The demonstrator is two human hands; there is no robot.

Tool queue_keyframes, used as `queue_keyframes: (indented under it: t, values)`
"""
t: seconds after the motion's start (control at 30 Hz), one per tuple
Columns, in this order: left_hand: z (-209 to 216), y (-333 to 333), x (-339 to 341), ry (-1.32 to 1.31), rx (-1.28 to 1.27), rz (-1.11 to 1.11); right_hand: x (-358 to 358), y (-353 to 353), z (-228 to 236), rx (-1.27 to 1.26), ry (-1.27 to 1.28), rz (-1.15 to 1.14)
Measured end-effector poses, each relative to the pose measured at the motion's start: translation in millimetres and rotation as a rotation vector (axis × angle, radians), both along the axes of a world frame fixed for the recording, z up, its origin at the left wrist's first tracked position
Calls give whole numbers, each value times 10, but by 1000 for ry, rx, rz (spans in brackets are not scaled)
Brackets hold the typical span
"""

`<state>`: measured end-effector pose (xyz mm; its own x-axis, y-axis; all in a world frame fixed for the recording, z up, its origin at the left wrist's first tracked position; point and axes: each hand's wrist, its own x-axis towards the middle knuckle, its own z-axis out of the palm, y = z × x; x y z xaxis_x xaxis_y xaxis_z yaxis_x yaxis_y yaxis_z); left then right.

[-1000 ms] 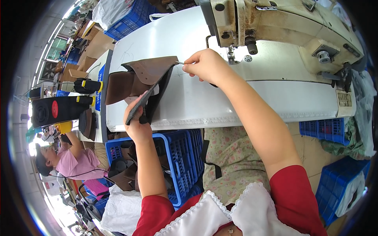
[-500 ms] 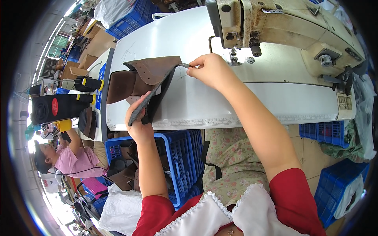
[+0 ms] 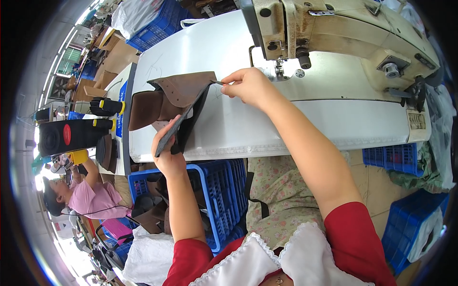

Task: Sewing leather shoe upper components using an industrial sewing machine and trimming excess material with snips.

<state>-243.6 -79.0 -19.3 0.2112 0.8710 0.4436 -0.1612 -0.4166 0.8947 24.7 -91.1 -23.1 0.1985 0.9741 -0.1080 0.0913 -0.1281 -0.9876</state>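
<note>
A brown leather shoe upper (image 3: 183, 89) with punched holes and a dark grey lining stands tilted above the white sewing table. My left hand (image 3: 170, 155) is closed around its lower lined edge, thumb on the near side. At the upper's far right corner, my right hand (image 3: 248, 85) pinches a small thin grey metal tool (image 3: 218, 82). The tool's tip meets that corner; its exact kind is mostly hidden by my fingers. My right hand is just left of the sewing machine's presser foot (image 3: 280, 70).
The sewing machine (image 3: 343, 35) fills the far right of the white table (image 3: 229, 128). A blue crate (image 3: 212, 205) holding brown leather pieces stands below the near edge. At left are a black machine (image 3: 71, 135) and a person in pink (image 3: 93, 198) working.
The view has shifted slightly. My right hand and the tool are a little closer in at the upper's corner; my left hand keeps its hold.
</note>
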Motion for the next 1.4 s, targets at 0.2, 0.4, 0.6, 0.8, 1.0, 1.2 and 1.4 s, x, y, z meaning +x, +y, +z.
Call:
queue_keyframes:
  t: [0.2,0.4,0.6,0.8,1.0,1.2,1.4]
  values:
    - [-75,11,141,37,-41,21,127,-94,-3,182,49,-216]
    - [-415,239,-334,380,-15,397,382,-1252,85,136,-162,33]
    - [-265,-18,-462,863,588,749,1868,-2756,-50,165,-874,-620]
    - [-350,-157,-374,827,406,668,3282,-3762,-360,-21,-1370,-796]
    - [-59,-567,53,334,-20,438,3463,-3763,-715,163,-1189,-801]
    - [250,-1116,1066,579,134,309,1594,-2565,-32,404,-590,-274]
    - [-55,-1272,1383,763,331,205,78,-1599,97,370,250,165]
